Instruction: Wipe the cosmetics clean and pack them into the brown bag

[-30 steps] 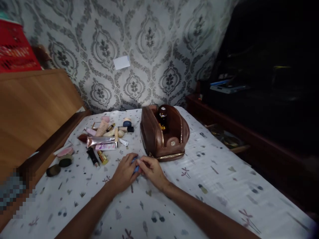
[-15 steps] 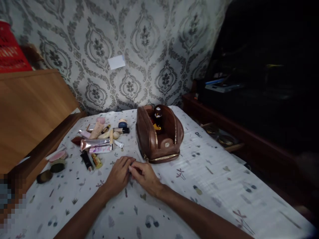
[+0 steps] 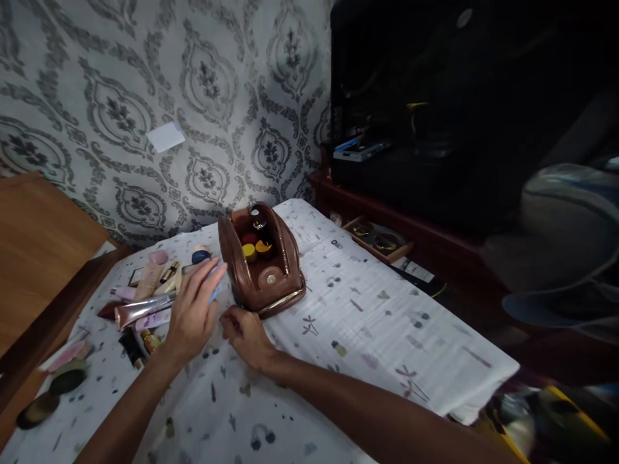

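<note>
My left hand (image 3: 192,317) is raised over the right edge of a pile of cosmetics, fingers bent and close together. A small light-blue item (image 3: 215,283) shows between its thumb and fingers, mostly hidden by them. My right hand (image 3: 247,336) is curled closed just in front of the brown leather toiletry bag (image 3: 264,296). Whether anything lies inside those curled fingers is hidden. The bag stands unzipped, with a dark bottle (image 3: 258,220) and yellow-capped containers (image 3: 249,252) inside. Beside my left hand are a shiny rose-gold tube (image 3: 140,310) and a black tube (image 3: 130,347).
Makeup brushes (image 3: 68,377) lie at the left of the patterned cloth (image 3: 348,348). A wooden cabinet (image 3: 48,238) borders the left side. At the right, an open drawer (image 3: 382,243) sits below a dark screen (image 3: 435,84), and a cap (image 3: 570,212) hangs nearby.
My hands have parted. The left has lifted leftward with the light-blue item, while the right stays low by the bag. The view has turned to the right.
</note>
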### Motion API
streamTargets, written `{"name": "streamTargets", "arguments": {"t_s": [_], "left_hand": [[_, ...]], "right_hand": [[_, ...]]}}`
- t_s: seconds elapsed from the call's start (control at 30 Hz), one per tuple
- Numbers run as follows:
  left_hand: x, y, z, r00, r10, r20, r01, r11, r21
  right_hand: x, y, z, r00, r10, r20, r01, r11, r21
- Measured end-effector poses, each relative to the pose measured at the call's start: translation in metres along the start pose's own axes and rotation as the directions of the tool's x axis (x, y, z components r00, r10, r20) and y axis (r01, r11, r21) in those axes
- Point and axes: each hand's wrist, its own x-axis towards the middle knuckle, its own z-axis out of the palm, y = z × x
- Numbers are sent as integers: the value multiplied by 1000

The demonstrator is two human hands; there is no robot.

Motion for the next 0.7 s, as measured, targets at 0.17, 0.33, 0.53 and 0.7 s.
{"name": "streamTargets", "arguments": {"t_s": [0.17,0.33,0.53,0.7], "left_hand": [[15,3,6,973,94,211,-116,989,95],[7,1,7,984,46,174,-65,993,103],[5,3,10,987,19,161,-33,996,86],[4,10,13,984,-28,178,15,997,77]], "right_hand": [[0,-1,-1,1000,27,-6,-27,999,23],[1,-1,-2,999,32,-15,-31,996,86],[3,2,-1,999,33,15,-35,991,128],[4,2,-1,999,23,33,-28,988,152]]}}
